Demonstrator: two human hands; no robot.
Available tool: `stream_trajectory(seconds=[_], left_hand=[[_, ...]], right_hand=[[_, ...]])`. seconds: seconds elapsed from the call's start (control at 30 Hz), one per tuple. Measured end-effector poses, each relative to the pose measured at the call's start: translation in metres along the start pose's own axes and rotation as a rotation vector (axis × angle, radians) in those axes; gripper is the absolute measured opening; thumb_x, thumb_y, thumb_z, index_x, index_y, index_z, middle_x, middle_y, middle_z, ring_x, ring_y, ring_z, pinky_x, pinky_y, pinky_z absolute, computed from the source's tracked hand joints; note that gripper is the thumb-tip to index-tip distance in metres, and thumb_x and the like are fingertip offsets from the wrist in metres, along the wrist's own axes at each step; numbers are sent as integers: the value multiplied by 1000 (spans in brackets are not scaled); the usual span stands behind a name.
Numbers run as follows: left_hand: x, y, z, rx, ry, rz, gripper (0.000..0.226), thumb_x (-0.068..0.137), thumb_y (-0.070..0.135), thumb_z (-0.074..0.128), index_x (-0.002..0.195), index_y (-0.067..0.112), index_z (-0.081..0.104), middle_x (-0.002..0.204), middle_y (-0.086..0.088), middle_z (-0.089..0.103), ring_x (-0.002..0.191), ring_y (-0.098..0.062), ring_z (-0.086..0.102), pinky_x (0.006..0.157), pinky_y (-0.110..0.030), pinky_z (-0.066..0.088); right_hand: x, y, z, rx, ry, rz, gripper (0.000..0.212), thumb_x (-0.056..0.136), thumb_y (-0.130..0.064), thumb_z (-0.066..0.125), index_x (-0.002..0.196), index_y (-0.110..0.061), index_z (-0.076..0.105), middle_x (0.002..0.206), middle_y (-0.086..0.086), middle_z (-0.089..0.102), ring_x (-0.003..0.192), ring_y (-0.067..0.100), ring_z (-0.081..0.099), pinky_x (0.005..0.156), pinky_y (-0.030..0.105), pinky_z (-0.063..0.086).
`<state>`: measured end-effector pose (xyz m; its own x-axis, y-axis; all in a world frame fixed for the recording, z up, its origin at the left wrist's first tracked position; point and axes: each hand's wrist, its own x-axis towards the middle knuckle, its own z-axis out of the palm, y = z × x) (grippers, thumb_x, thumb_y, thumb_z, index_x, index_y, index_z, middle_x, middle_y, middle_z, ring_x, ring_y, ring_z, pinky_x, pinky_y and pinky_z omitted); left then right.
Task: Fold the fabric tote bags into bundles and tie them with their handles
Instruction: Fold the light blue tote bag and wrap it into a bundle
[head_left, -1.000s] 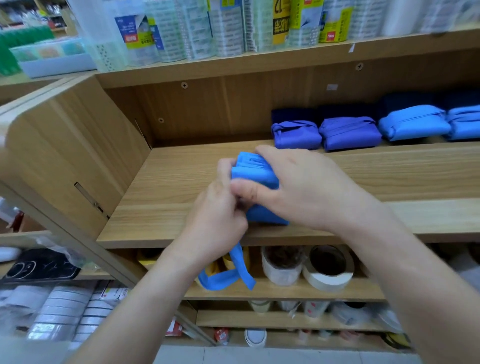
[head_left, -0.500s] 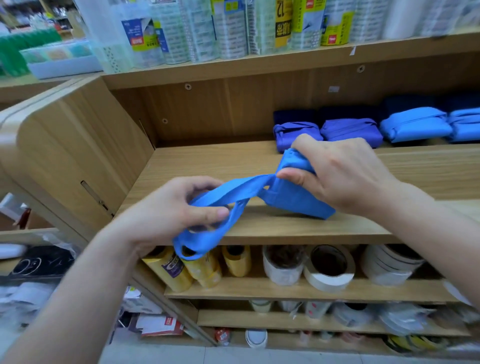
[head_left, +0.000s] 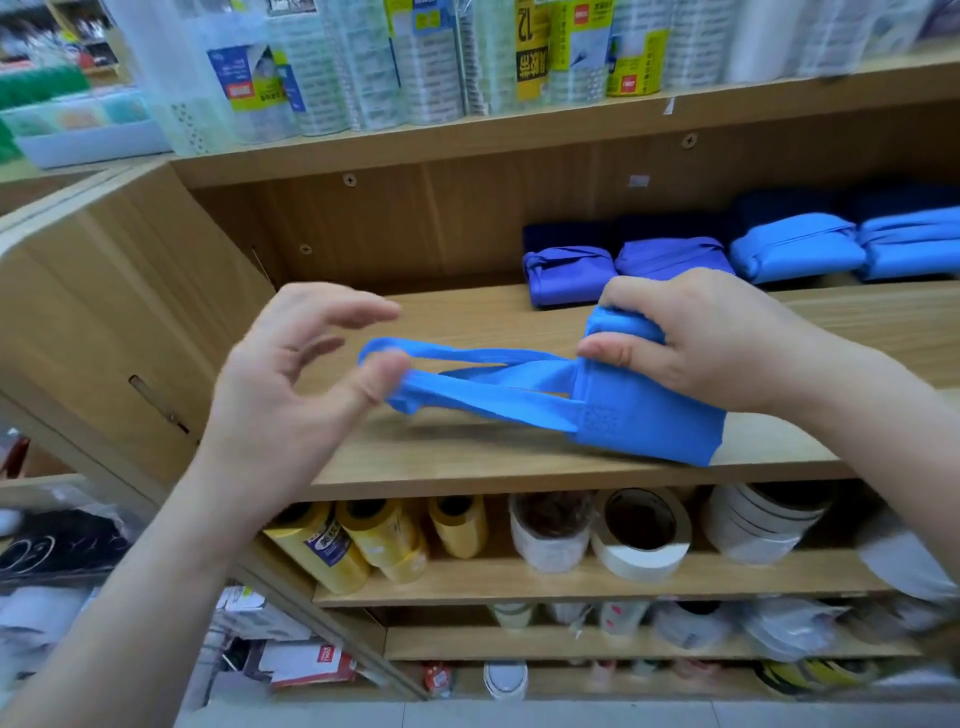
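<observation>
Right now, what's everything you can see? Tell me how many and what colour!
folded tote bag: 1, bright blue, front of the middle shelf, not yet tied
handles: 2, bright blue, stretched leftward from the bag
purple bundles: 2, purple-blue, back of that shelf
blue bundles: 2, bright blue, right of the purple ones
navy bundles: count unclear, dark blue, behind the row
yellow rolls: 3, yellow, shelf below, left
tape rolls: several, white, right of the yellow rolls
wrapped packs: many, clear with labels, top shelf
left hand: 1, thumb touching the handles' loop, fingers spread
right hand: 1, gripping the bag's top
</observation>
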<state>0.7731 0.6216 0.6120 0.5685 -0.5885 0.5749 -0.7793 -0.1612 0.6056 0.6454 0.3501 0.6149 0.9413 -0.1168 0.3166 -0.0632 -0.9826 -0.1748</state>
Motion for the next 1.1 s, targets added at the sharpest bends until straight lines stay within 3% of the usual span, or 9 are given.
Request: stream_trajectory(seconds=[0.07, 0.17, 0.27, 0.37, 0.63, 0.8, 0.9, 1.0, 1.1], left_hand=[[1, 12, 10, 313, -188, 254, 56, 75, 57, 67, 122, 28, 59, 119, 3, 56, 114, -10, 52, 100, -24, 40], [-1, 1, 33, 706, -400, 327, 81, 70, 66, 64, 136, 22, 47, 129, -2, 54, 119, -21, 50, 101, -36, 37], [0, -18, 41, 730, -423, 352, 56, 74, 45, 72, 122, 21, 58, 116, -1, 59, 108, -24, 55, 93, -36, 39], [4, -24, 42, 682, -338, 450, 28, 79, 28, 52, 96, 16, 71, 104, -5, 60, 98, -25, 52, 82, -39, 44], [10, 7, 11, -165, -511, 121, 24, 71, 39, 79, 70, 16, 75, 96, 7, 64, 102, -22, 57, 92, -28, 44], [23, 20, 5, -831, -568, 3, 35, 84, 36, 71, 109, 12, 71, 72, 0, 65, 63, -15, 61, 84, -33, 52], [33, 12, 11, -1093, -672, -121, 63, 90, 32, 65, 145, 12, 43, 103, -11, 63, 68, -17, 63, 89, -41, 55], [39, 5, 18, -1144, -674, -302, 70, 87, 40, 67, 149, 24, 38, 139, -14, 52, 68, -16, 66, 78, -36, 58], [41, 5, 29, -1147, -636, -457, 73, 80, 48, 72, 145, 29, 44, 144, -11, 50, 65, -16, 68, 67, -31, 60]], right_hand=[[0, 0, -3, 59, -28, 21, 61, 68, -81, 27, 88, -29, 54, 63, -3, 56, 60, 9, 52, 51, 29, 32], [1, -1, -6, 113, -37, 15, 62, 65, -82, 34, 88, -30, 60, 62, -5, 58, 62, 9, 55, 54, 30, 38], [0, 1, -8, 151, -63, 13, 60, 64, -81, 39, 85, -30, 62, 62, -5, 60, 62, 8, 56, 54, 28, 40], [0, 4, -9, 231, -80, 27, 58, 63, -80, 43, 83, -30, 65, 66, -5, 63, 66, 9, 58, 59, 28, 43], [5, 30, 0, 340, -129, 152, 55, 65, -76, 51, 78, -25, 67, 72, -6, 67, 70, 10, 61, 66, 36, 49], [4, 26, 10, 697, -202, 179, 39, 74, -57, 59, 72, -19, 64, 61, -10, 57, 56, 5, 53, 50, 17, 40], [6, 18, 10, 795, -146, 134, 27, 78, -53, 63, 72, -27, 66, 65, -9, 59, 58, 4, 54, 53, 18, 42], [4, 9, 0, 677, -24, -5, 26, 86, -45, 67, 110, -45, 58, 77, -3, 59, 62, 1, 50, 61, 19, 42], [-4, -10, -16, 125, -130, -147, 50, 94, -48, 43, 133, -71, 21, 93, -13, 50, 73, 2, 51, 69, 20, 41]])
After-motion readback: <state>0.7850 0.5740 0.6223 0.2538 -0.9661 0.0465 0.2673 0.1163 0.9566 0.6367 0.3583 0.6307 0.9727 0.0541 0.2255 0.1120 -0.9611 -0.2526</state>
